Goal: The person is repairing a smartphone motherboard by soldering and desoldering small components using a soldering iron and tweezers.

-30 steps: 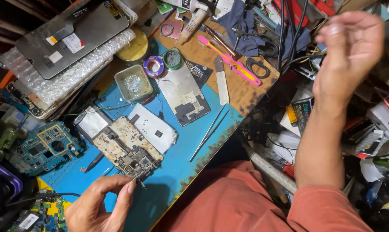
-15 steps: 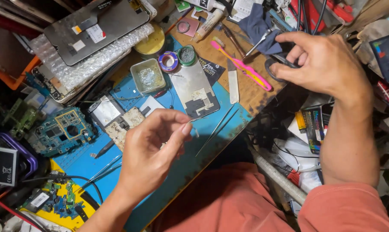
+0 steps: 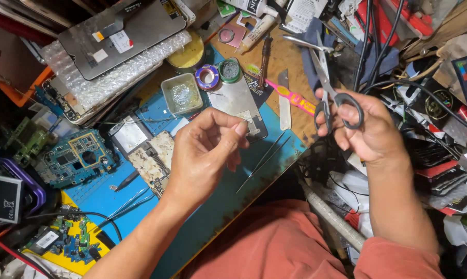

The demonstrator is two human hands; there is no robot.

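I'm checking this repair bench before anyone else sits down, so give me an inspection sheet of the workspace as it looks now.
Surface: blue mat with worn, rusty-looking edge, over a wooden bench.
Job's things: scissors with black handles, blades pointing away; tweezers lying on the mat.
Clutter: bare circuit boards, small tray, tape roll, pink-handled tool, glue tubes at the top.
Grippers: right hand holds the scissors by the handles; left hand hovers over the mat, fingertips pinched, anything between them too small to tell.
Cables: black cables run across the right side.
Surroundings: phone screen panel on bubble wrap, top left.
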